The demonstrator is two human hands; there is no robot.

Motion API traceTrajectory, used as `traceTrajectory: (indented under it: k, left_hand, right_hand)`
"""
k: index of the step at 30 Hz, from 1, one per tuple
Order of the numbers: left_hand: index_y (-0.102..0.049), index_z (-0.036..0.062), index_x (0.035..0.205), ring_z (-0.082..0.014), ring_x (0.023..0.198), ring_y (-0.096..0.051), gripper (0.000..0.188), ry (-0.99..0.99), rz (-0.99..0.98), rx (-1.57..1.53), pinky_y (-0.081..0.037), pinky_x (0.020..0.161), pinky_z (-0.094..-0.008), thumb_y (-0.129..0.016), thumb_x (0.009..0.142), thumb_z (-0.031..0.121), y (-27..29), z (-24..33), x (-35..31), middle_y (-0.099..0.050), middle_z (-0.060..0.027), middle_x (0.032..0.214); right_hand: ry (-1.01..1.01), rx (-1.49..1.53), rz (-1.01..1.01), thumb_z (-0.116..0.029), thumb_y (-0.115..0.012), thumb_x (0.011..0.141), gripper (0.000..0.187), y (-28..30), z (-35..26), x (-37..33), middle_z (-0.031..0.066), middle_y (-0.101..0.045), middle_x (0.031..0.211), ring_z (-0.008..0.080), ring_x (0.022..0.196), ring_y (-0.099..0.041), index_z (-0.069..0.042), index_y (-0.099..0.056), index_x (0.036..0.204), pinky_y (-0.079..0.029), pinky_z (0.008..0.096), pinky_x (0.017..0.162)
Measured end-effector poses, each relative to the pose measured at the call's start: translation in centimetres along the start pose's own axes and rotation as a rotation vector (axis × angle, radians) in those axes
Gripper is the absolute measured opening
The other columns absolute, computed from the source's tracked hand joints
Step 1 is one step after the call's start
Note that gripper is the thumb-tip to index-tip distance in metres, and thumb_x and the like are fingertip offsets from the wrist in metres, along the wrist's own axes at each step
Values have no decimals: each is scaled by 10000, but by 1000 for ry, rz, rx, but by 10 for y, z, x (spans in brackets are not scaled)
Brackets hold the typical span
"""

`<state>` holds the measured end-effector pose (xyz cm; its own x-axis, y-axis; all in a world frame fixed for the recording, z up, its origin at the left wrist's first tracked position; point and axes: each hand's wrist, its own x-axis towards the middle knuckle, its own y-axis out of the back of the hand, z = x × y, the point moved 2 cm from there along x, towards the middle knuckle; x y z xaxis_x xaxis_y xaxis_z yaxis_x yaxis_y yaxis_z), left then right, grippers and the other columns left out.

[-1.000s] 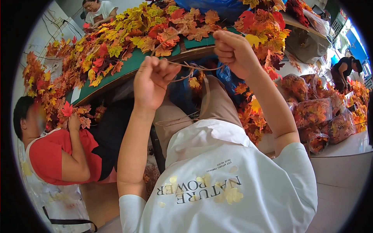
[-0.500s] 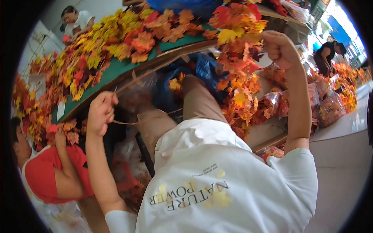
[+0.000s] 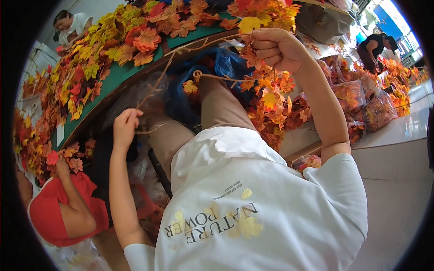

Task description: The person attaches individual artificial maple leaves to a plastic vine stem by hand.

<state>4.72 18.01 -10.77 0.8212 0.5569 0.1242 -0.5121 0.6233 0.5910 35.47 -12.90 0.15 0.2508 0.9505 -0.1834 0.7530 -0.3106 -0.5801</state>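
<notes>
A thin brown vine stem point(image 3: 159, 81), bare and with short side stubs, runs between my two hands above my lap. My left hand point(image 3: 125, 129) pinches one part of it, and a short tail sticks out below the fingers. Up at the right, my right hand point(image 3: 279, 49) is closed round the other part, beside orange leaves. From it a second length of stem sags left to a small knotted loop point(image 3: 197, 74) over my knee. Orange and yellow artificial maple leaves point(image 3: 270, 101) hang in a garland just below my right hand.
A green-topped table point(image 3: 118, 88) ahead bears heaps of artificial leaves point(image 3: 90, 58). Beneath its edge is a blue plastic bag point(image 3: 181, 97). Clear bags of leaves point(image 3: 377, 108) lie at right. A person in red point(image 3: 74, 210) sits close at left; two others work farther off.
My right hand has moved left, closer to my left hand, which has shifted slightly right and down. The stem between them hangs slacker, and its knotted loop now shows above my knee.
</notes>
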Motion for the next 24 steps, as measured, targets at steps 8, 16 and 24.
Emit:
traceTrajectory:
  k: [8,16,24]
  left_hand:
    - [-630,-6,844,-94,570,-548,189,18,-85,60,-451,546,-225,-501,903,120,-40,21,0,-563,-33,652]
    - [-622,27,907,-75,533,-536,235,299,-55,-461,-464,516,-202,-463,947,197,-13,8,-7,-527,13,670]
    - [-594,-3,987,-84,582,-569,268,271,-69,-767,-506,553,-221,-483,946,238,-1,76,1,-547,6,728]
  right_hand:
    - [-77,72,-70,-165,-447,955,250,-12,23,40,-87,-220,565,5,455,-182,6,-521,1123,-153,138,349]
    - [84,-699,200,-164,-480,937,249,12,51,75,-90,-325,577,5,481,-265,-28,-554,1132,-229,171,417]
    - [376,-1494,-375,-175,-792,592,933,-56,154,108,213,-396,1296,349,1213,-378,-103,-300,1382,-342,375,1009]
